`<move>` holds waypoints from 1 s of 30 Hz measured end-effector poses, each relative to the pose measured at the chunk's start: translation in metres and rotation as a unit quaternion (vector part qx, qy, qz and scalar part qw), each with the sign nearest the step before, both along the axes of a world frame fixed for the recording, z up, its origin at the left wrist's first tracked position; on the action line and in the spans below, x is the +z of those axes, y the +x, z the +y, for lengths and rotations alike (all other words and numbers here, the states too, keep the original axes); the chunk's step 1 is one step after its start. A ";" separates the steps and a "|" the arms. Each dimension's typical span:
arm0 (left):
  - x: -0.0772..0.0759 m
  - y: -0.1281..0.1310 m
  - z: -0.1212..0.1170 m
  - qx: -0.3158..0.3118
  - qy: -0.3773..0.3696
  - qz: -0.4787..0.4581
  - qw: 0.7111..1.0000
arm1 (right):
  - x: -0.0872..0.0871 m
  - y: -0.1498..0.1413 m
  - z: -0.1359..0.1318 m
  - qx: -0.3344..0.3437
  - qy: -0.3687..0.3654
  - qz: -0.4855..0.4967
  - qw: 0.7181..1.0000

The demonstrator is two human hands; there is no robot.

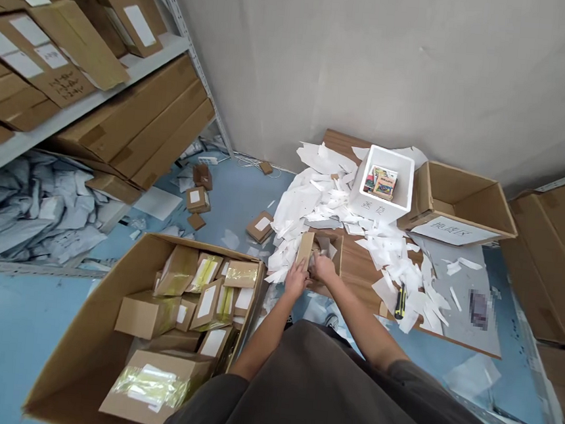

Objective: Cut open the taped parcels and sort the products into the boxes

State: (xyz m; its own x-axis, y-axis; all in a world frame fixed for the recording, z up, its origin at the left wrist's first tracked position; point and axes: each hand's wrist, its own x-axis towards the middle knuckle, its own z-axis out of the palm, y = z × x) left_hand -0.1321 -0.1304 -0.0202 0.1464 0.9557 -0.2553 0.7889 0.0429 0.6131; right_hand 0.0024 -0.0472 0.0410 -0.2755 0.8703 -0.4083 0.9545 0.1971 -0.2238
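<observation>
1. The left hand [296, 277] is curling its fingers around the near left side of a small open carton [306, 247], which is sitting at the near edge of the counter [362, 272].
2. The right hand [324, 268] is dipping into that carton; its fingertips are hiding inside, so I cannot tell their opening or hold.
3. Paper scraps [290, 206] are lying beside the carton.
4. A yellow-and-black cutter [400, 301] is resting farther right.
</observation>
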 end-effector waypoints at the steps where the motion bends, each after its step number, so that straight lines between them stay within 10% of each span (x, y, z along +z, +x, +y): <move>1: -0.002 0.000 -0.002 0.003 0.011 -0.008 1.000 | 0.004 0.008 -0.004 0.002 0.010 -0.010 1.000; 9: -0.013 0.017 -0.014 0.006 0.126 -0.082 0.989 | 0.005 0.111 -0.059 -0.070 -0.045 0.007 0.996; 17: 0.046 0.085 0.005 -0.082 0.135 -0.082 0.984 | 0.020 0.200 -0.087 -0.122 0.090 0.183 0.971; 23: 0.085 0.243 0.012 -0.176 0.151 -0.083 0.969 | 0.052 0.342 -0.126 -0.211 0.186 0.164 0.945; 30: 0.087 0.496 -0.021 -0.321 0.119 -0.154 0.927 | 0.051 0.553 -0.242 -0.418 0.254 0.115 0.865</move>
